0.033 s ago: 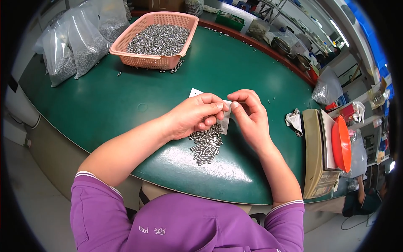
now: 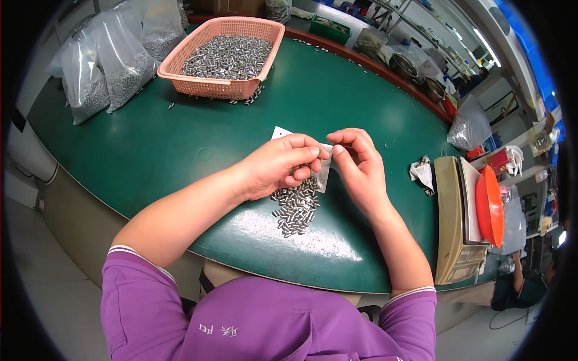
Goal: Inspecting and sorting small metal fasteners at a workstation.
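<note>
Above the middle of the green table, my left hand (image 2: 282, 163) is closed with its thumb and forefinger pressed together. Whatever lies in that pinch is too small to name. Close by on the right, my right hand (image 2: 363, 170) curls its fingers, thumb tip near the forefinger tip; I cannot make out anything between them. A small heap of short, shiny metal pins (image 2: 296, 215) spreads on the table just below my left hand, which hides its upper part. Beneath both hands lies a white sheet (image 2: 324, 182), mostly covered by my fingers and the pins.
A pink plastic basket (image 2: 171, 77) full of similar metal pieces stands at the far left, beside clear bags (image 2: 123, 60) of them. On the right sit a beige weighing scale (image 2: 447, 222), a red-orange pan (image 2: 490, 206) and a crumpled white cloth (image 2: 422, 174). Another person (image 2: 522, 289) appears at far right.
</note>
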### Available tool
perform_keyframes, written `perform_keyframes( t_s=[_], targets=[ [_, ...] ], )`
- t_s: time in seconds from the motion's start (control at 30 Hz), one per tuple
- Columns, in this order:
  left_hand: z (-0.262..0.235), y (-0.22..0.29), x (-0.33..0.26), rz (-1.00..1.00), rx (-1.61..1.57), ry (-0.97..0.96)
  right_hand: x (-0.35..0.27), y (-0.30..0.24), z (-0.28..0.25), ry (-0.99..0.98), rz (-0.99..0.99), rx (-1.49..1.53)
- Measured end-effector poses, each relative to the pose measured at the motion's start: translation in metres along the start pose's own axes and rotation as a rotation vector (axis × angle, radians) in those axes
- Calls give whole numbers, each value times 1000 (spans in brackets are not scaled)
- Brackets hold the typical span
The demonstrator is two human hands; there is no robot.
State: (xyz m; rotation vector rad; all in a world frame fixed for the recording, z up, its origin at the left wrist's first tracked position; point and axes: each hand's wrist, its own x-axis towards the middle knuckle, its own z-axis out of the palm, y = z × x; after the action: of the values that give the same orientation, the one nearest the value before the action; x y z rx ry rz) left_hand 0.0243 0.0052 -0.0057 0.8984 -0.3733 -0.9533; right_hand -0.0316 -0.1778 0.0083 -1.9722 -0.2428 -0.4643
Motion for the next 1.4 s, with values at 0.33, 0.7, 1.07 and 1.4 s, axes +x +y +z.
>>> perform_keyframes(
  t_s=[0.33,0.7,1.07,1.4],
  targets=[
    [-1,3,2,21,-86,81,-2,14,1,-172,-258,-492],
    [-4,2,3,73,-96,165,-1,10,-2,-259,-353,-640],
    [-3,0,4,56,-25,166,-3,8,1,-231,-281,-539],
    [-2,1,4,55,-23,174,-3,5,-2,-253,-270,-542]
  ],
)
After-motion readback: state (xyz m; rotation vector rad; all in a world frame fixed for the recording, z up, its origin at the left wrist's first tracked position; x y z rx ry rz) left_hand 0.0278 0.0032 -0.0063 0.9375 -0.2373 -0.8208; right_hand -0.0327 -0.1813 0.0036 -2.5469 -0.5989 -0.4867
